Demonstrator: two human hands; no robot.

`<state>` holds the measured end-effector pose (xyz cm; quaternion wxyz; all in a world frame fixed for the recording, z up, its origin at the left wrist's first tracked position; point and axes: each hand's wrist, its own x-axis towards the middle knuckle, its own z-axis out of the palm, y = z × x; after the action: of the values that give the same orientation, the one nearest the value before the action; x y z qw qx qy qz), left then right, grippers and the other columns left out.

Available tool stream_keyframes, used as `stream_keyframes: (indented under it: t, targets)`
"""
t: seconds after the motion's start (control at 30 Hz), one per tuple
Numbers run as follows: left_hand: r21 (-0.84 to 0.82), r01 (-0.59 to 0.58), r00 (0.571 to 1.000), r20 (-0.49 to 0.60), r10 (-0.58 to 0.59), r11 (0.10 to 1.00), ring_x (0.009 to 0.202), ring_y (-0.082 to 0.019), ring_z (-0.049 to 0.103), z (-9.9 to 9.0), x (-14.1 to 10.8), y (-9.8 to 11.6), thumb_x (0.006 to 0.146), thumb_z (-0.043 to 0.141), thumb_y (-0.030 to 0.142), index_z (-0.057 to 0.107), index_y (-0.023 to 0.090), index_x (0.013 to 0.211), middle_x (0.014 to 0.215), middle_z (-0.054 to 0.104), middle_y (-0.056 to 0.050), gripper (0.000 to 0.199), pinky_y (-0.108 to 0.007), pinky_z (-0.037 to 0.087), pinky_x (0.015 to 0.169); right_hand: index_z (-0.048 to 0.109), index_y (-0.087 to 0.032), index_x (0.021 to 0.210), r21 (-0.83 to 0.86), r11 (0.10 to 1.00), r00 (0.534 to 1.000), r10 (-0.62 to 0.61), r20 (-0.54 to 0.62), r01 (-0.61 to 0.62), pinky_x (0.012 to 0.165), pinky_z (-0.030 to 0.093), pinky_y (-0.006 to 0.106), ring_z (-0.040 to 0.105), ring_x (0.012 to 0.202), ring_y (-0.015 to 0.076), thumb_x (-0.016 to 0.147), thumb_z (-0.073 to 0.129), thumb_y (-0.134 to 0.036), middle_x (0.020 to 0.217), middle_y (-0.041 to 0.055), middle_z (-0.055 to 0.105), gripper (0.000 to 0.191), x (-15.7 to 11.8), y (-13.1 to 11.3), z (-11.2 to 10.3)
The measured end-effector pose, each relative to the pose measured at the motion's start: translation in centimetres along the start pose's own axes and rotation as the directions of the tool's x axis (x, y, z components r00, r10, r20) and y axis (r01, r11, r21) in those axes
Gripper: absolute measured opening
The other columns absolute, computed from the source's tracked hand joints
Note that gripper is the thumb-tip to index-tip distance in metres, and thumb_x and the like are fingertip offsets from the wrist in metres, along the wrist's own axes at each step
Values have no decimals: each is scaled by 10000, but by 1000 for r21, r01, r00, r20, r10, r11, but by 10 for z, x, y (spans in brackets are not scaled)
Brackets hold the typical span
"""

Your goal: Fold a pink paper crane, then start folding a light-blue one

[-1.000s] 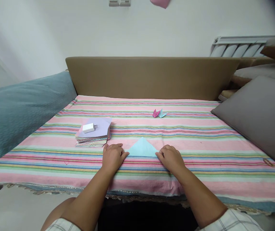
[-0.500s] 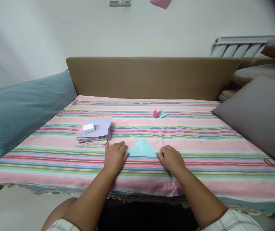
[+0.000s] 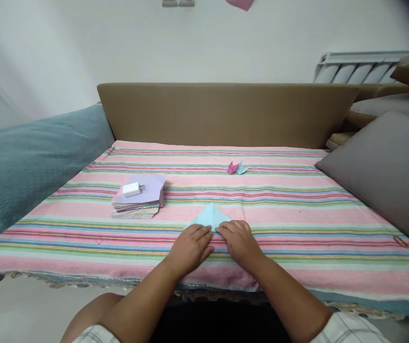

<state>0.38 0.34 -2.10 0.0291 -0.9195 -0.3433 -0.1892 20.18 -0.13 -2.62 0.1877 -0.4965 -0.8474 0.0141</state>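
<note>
A light blue sheet of origami paper (image 3: 209,215), folded into a triangle, lies on the striped cloth with its point away from me. My left hand (image 3: 191,248) rests on the left part of its near edge, fingers stretched out and lying flat. From the other side my right hand (image 3: 240,244) presses its extended fingertips on the same edge, near the middle. The fingertips of both hands almost meet. Much of the near edge is hidden under the fingers. Farther off sit two small folded paper pieces, one magenta (image 3: 232,167) and one light blue (image 3: 240,168).
To the left is a stack of coloured paper (image 3: 150,188) with a white charger plug (image 3: 132,189) on top. A grey cushion (image 3: 386,166) leans at the right, near a small brown object (image 3: 401,241). A brown backrest (image 3: 219,114) closes off the far side of the striped cloth (image 3: 83,214).
Both hands have slid inward along the paper's near edge, from its two corners to near its middle. The folded paper has stayed in about the same place.
</note>
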Motion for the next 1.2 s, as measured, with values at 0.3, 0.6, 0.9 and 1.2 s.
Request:
stream_keyframes:
  t: [0.3, 0.6, 0.9, 1.2]
  targets:
    - [3, 89, 995, 41, -89, 996, 1128, -260, 516, 1, -1, 2, 835, 526, 447, 558, 194, 1201, 1255, 565, -100, 446, -424, 407, 986, 574, -294, 1147, -31, 1000, 1000, 0, 11, 0, 855, 274, 341, 485, 946, 183, 853, 470, -108, 1059, 37, 599, 363, -3, -3, 3]
    - [44, 93, 994, 58, -95, 995, 1115, -265, 518, 1, -1, 3, 832, 532, 437, 576, 172, 1174, 1253, 567, -98, 435, -407, 401, 989, 587, -315, 1128, -37, 999, 1000, 16, 7, -15, 867, 265, 344, 478, 967, 184, 867, 494, -147, 1060, 38, 591, 323, -4, -5, 5]
    - [35, 95, 994, 54, -97, 995, 1113, -264, 519, 0, 0, 3, 833, 529, 444, 583, 176, 1164, 1243, 573, -100, 430, -407, 400, 988, 635, -296, 1067, -22, 996, 995, 83, 49, -82, 834, 291, 329, 489, 904, 176, 864, 472, -124, 977, 32, 602, 312, -2, -5, -2]
    - [50, 90, 995, 35, -92, 995, 1096, -260, 529, 1, 0, 3, 825, 544, 444, 596, 167, 1144, 1231, 582, -97, 426, -407, 418, 970, 665, -289, 1041, 3, 990, 986, 142, 88, -143, 813, 305, 319, 509, 892, 173, 834, 473, -100, 937, 39, 605, 340, -5, 2, -13]
